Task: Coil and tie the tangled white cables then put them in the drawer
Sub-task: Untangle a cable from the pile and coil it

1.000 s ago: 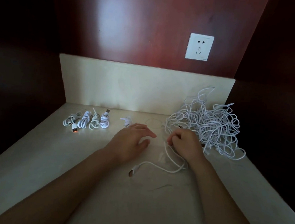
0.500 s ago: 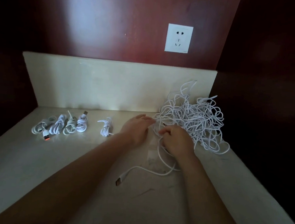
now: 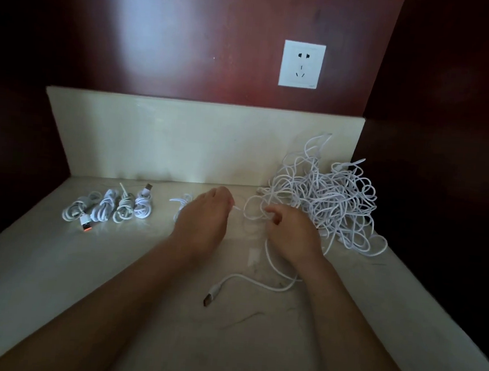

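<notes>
A big tangle of white cables [image 3: 333, 198] lies at the back right of the pale counter [image 3: 55, 273]. My right hand [image 3: 295, 236] is at its left edge, with its fingers curled around a loop of one white cable [image 3: 266, 260]. That cable trails toward me and ends in a USB plug [image 3: 209, 298]. My left hand [image 3: 202, 220] is just to the left, fingertips pinched together on a short white cable end. Several coiled, tied cables [image 3: 110, 208] sit in a row at the left. One more coil [image 3: 181, 205] is partly hidden behind my left hand.
A cream backsplash [image 3: 167, 141] closes the back of the counter, below a dark red wall with a white socket [image 3: 302, 64]. Dark panels stand on both sides. A thin dark strand [image 3: 244, 320] lies on the counter near me. No drawer is in view.
My left hand reached over to the edge of the tangle, then drew back a little to the left. My right hand stayed on the cable. The loose plug end barely moved.
</notes>
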The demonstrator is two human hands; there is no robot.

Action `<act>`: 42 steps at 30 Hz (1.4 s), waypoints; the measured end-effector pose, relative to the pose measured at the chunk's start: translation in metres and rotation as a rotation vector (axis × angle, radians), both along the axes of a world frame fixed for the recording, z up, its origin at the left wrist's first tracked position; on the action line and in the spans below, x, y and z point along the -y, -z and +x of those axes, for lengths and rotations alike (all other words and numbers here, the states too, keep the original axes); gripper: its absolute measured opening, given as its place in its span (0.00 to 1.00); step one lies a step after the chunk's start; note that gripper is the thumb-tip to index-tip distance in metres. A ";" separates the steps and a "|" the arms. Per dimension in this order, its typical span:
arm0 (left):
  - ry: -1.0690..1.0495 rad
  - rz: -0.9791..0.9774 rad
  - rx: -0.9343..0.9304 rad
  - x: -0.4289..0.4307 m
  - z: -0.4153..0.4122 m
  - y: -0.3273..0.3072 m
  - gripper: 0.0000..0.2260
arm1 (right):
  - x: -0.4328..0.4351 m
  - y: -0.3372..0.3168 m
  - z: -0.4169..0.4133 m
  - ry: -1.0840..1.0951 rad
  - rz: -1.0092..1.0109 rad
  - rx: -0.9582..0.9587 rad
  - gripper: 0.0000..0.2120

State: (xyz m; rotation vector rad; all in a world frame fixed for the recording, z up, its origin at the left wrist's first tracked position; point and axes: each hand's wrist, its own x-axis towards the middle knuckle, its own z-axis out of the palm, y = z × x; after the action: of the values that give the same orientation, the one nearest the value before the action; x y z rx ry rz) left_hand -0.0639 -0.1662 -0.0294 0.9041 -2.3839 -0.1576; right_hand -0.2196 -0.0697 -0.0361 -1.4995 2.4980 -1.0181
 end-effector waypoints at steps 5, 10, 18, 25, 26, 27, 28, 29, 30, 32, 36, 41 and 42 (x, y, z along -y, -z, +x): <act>0.057 0.172 -0.142 -0.015 0.042 -0.004 0.04 | 0.003 -0.002 0.019 -0.123 -0.271 0.016 0.14; 0.114 0.226 -0.332 -0.015 0.059 -0.001 0.04 | 0.012 -0.011 0.054 -0.386 -0.258 -0.044 0.16; 0.091 0.405 -0.813 0.003 0.070 0.000 0.04 | 0.038 0.000 0.087 -0.394 -0.289 -0.048 0.09; -0.030 0.613 -0.810 0.021 0.081 -0.011 0.09 | 0.035 0.005 0.077 -0.446 -0.536 -0.046 0.08; -0.012 0.642 -0.732 0.021 0.084 -0.010 0.10 | 0.035 0.005 0.075 -0.450 -0.565 -0.032 0.07; 0.027 0.678 -0.655 0.021 0.086 -0.010 0.12 | 0.035 0.004 0.074 -0.445 -0.585 -0.005 0.07; 0.087 0.716 -0.588 0.019 0.087 -0.008 0.12 | 0.035 0.004 0.073 -0.437 -0.591 0.029 0.07; 0.155 0.755 -0.540 0.016 0.087 -0.007 0.13 | 0.036 0.003 0.073 -0.431 -0.587 0.063 0.07; 0.206 0.796 -0.502 0.013 0.086 -0.007 0.13 | 0.036 0.004 0.074 -0.431 -0.575 0.088 0.07; 0.267 0.859 -0.443 0.008 0.085 -0.007 0.12 | 0.036 0.005 0.074 -0.444 -0.543 0.101 0.09; 0.361 0.845 -0.380 -0.003 0.082 -0.012 0.11 | 0.035 0.009 0.074 -0.478 -0.499 0.075 0.08; 0.308 0.887 -0.465 -0.015 0.072 -0.015 0.16 | 0.031 0.009 0.076 -0.512 -0.497 0.124 0.09; 0.278 0.933 -0.520 -0.016 0.070 -0.015 0.17 | 0.030 0.009 0.077 -0.518 -0.495 0.122 0.09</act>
State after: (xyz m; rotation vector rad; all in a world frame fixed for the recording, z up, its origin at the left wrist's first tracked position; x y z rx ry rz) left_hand 0.0060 -0.1503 -0.0143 0.7515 -1.8706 -1.5013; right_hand -0.1422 -0.1001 -0.0449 -1.9782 1.6906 -1.6122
